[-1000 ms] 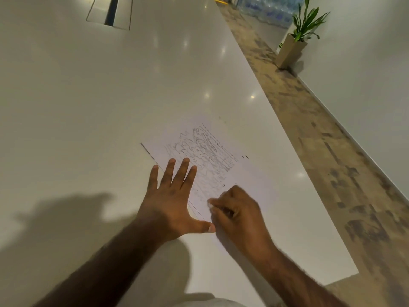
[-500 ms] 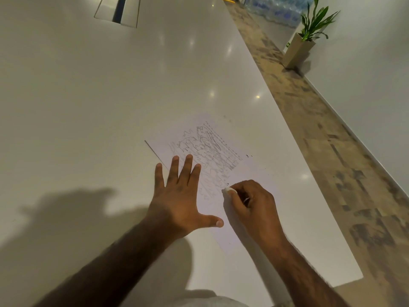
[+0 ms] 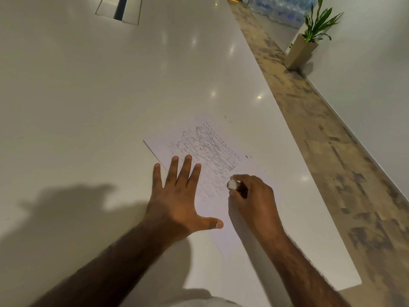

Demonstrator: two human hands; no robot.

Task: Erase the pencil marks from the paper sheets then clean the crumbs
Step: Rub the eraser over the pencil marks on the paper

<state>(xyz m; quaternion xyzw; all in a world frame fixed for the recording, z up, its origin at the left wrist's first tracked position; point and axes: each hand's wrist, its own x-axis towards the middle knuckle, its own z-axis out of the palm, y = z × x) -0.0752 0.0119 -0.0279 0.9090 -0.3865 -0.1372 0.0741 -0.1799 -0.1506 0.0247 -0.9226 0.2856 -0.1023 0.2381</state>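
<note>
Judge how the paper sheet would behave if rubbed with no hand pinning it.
Probably slides: the paper sheet lies thin and flat on a glossy table. Likely buckles: the left hand presses flat on it while the right hand grips the eraser.

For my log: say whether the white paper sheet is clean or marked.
Marked. Grey pencil scribbles cover the far half of the white paper sheet; the right hand grips a white eraser at their near edge.
</note>
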